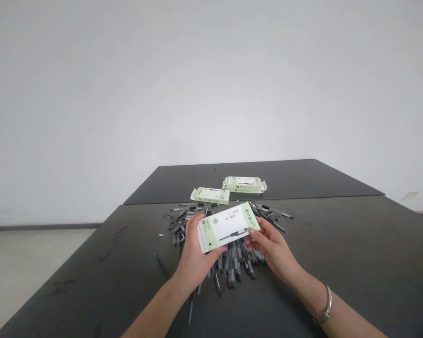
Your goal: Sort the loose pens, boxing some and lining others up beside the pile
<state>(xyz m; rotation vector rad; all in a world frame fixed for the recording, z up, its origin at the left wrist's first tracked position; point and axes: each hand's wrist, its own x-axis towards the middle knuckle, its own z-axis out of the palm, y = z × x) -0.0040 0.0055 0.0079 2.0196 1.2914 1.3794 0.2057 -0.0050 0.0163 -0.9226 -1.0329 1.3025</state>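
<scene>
A white and green pen box, printed with a picture of a pen, is held up in both hands above the table. My left hand grips its left end, with the thumb along the lower edge. At the right end, my right hand pinches the box near its corner; some of its fingers are hidden behind it. Beneath the box lies a heap of pens with clear barrels and dark caps, partly covered by the box and my hands.
Behind the heap, a pen box with an open flap lies flat. To its right are stacked pen boxes, flaps out at the ends. A dark table with a seam across it stands before a pale wall. Loose pens stick out toward me.
</scene>
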